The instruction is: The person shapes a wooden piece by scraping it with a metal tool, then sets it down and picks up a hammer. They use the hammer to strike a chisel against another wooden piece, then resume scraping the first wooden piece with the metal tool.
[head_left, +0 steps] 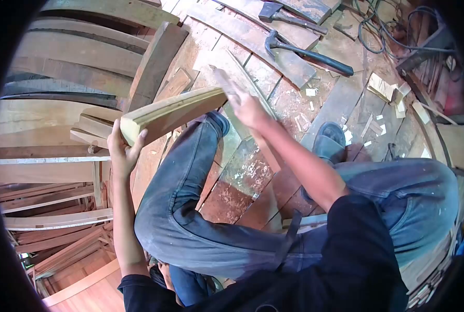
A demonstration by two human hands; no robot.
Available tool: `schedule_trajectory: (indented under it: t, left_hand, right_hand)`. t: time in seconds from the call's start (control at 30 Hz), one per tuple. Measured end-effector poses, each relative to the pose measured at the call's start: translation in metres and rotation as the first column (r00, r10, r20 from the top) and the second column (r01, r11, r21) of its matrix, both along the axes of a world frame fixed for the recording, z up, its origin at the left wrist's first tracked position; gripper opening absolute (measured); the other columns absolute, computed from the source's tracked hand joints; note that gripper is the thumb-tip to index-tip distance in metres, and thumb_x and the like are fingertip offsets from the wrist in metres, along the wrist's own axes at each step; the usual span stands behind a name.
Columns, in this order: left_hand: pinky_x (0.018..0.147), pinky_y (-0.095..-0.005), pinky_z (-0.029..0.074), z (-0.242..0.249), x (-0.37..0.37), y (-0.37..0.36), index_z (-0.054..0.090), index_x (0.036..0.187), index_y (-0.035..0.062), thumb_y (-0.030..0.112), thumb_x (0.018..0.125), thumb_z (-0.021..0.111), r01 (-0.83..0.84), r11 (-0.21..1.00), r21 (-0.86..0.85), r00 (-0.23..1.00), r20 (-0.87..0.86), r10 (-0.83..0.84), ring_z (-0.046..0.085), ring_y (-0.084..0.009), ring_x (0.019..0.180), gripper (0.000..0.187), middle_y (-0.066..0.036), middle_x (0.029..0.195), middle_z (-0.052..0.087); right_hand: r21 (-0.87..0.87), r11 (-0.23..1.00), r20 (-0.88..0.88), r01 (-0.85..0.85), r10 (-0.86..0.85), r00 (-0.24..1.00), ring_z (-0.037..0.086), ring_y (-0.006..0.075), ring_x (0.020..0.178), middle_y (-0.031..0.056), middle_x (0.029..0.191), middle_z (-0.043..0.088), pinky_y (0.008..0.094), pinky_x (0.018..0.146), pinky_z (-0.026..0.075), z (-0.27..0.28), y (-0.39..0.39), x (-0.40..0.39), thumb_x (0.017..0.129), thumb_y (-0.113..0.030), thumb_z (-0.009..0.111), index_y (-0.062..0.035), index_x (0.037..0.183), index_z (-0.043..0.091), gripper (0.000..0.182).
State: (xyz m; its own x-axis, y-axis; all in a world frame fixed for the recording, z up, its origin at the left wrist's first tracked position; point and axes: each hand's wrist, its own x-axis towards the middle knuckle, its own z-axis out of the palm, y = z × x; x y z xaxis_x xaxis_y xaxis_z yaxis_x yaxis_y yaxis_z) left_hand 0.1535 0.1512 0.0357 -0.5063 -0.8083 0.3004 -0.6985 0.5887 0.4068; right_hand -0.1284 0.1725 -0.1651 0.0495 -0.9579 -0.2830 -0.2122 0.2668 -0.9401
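"While the left hand (121, 148) clasps the near end of the long, thick, pale-yellow wooden board (175, 115), thumb on one side and fingers on the other, what does the other grip do?"

"The right hand (250, 111) is closed around a flat, grey-brown piece (228, 86) by the board's far end. It is too blurred to name, and whether it touches the wood cannot be told."

"How might the person do this well?"

"Probably by pinching the near end firmly so that the board cannot twist, and by guiding the right hand evenly, fingertips clear of the edges. Some support under the far end would likely help."

"And how does the board look?"

"Held up above the floor (232, 200), near the bent left leg in blue-grey trousers (182, 179), it shows a bright upper edge with fine lines running lengthwise. Its end face is plain yellow; the broad side is browner, in shade."

"What lies farther out?"

"Small pale wood chips (311, 92), a dark-handled claw hammer (312, 56) lying well apart from the hands, and, to the left, long curved tan boards (81, 52)."
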Motion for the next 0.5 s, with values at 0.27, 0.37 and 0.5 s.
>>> schedule_trajectory:
  t: [0.27, 0.37, 0.5]
  left_hand:
    - [0.075, -0.0285, 0.054, -0.004, 0.001, 0.006, 0.049, 0.127, -0.011, 0.008, 0.087, 0.078, 0.012, 0.999, 0.032, 0.998, -0.059, -0.01, 0.066, -0.0144, 0.086, 0.053, -0.014, 0.099, 0.07]
    - [0.073, -0.0268, 0.053, -0.007, 0.019, 0.003, 0.049, 0.127, -0.0107, 0.007, 0.085, 0.081, -0.042, 0.999, -0.009, 0.999, -0.005, 0.042, 0.063, -0.0125, 0.084, 0.055, -0.012, 0.097, 0.068]
    - [0.073, -0.0277, 0.053, -0.013, 0.026, -0.003, 0.049, 0.127, -0.0108, 0.011, 0.083, 0.083, 0.031, 0.986, -0.163, 0.992, 0.124, -0.011, 0.063, -0.0144, 0.083, 0.06, -0.012, 0.094, 0.065]
  right_hand:
    - [-0.538, 0.841, 0.309, -0.053, 0.256, 0.916, 0.073, 0.0408, 0.084, 0.0281, 0.096, 0.071, 0.05, 0.082, 0.057, 0.132, 0.032, 0.021, 0.103, -0.033, 0.053, -0.0209, 0.159, 0.031, 0.061]
    - [-0.228, 0.969, 0.102, -0.093, 0.119, 0.988, 0.074, 0.0376, 0.088, 0.0254, 0.108, 0.072, 0.0485, 0.084, 0.058, 0.054, 0.003, -0.001, 0.105, -0.035, 0.05, -0.0255, 0.161, 0.025, 0.062]
    - [-0.162, 0.978, -0.1, 0.131, -0.148, 0.984, 0.071, 0.0235, 0.068, 0.0228, 0.079, 0.071, 0.0411, 0.068, 0.058, -0.061, -0.016, -0.003, 0.106, -0.035, 0.051, -0.0213, 0.159, 0.033, 0.058]
